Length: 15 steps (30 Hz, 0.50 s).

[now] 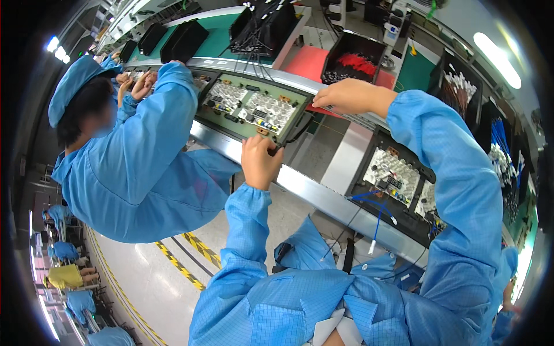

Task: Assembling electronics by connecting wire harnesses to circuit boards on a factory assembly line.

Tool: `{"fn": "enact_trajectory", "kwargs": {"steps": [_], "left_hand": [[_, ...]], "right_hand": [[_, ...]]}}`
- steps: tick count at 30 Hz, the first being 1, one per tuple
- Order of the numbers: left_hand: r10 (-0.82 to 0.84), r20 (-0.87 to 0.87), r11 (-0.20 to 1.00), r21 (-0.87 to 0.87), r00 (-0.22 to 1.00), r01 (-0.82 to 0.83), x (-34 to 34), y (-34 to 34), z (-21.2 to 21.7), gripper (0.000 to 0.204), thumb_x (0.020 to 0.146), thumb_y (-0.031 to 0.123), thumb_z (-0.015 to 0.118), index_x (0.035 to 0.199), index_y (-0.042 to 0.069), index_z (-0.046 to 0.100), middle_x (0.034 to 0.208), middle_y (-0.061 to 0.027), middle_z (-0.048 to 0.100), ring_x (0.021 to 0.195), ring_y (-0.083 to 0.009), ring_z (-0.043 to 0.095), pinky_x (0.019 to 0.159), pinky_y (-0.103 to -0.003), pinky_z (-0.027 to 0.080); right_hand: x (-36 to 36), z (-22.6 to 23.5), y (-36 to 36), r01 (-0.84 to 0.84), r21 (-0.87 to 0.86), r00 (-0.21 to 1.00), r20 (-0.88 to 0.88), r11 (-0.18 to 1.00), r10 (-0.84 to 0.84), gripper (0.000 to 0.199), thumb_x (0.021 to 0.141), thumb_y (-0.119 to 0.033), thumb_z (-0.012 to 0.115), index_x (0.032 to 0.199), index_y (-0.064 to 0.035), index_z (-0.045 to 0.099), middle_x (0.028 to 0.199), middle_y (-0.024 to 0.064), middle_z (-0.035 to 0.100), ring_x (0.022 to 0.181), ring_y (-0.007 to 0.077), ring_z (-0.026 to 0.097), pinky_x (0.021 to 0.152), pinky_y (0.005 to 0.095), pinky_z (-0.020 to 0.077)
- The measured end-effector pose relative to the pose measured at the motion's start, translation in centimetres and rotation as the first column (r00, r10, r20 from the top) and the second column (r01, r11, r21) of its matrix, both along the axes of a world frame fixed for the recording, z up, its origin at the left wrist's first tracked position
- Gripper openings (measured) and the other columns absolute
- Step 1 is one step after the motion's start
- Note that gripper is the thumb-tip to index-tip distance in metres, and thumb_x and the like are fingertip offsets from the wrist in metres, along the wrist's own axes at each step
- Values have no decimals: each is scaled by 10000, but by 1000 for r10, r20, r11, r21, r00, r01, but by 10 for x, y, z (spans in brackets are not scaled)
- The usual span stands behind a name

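Keep your left hand (pixel 261 160) pinched on the near edge of the board tray (pixel 252 107), right hand (pixel 341 96) gripping its far corner, and slide it level along the conveyor rail (pixel 323 199).

circuit-board trays (pixel 254 106): 2 | black bins (pixel 183 39): 5 | hands (pixel 261 160): 2 | co-workers in blue smocks (pixel 138 155): 1

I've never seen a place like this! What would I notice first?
Blue coats everywhere. In the middle, the person's left hand and right hand grip a dark tray of green boards with white parts, on a long silver conveyor. On the left, a co-worker in a blue cap leans over the same line.
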<state>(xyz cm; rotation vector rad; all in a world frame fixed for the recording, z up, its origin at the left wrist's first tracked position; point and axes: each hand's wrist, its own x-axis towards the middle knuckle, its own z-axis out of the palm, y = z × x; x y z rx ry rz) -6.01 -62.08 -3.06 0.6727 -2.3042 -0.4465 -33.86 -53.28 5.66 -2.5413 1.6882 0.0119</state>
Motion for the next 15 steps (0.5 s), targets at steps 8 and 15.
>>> {"fn": "enact_trajectory", "kwargs": {"steps": [8, 15], "left_hand": [[31, 5, 993, 112, 1000, -31, 3, -1, -4, 230, 612, 102, 768, 660, 58, 548, 716, -72, 497, 797, -312, 530, 936, -549, 386], [32, -16, 997, 66, 999, -31, 0, 0, 1, 238, 613, 99, 781, 649, 33, 555, 707, -95, 518, 766, -324, 526, 836, -438, 412]], "right_hand": [[13, -37, -36, 63, -190, 997, -19, 980, -68, 173, 811, -60, 568, 980, -97, 561, 977, 41, 569, 920, 236, 614, 723, 349, 540], [14, -52, -49, 60, -329, 998, -12, 942, -68, 334, 676, -129, 725, 931, -112, 511, 890, 20, 527, 905, 223, 592, 686, 334, 536]]}}
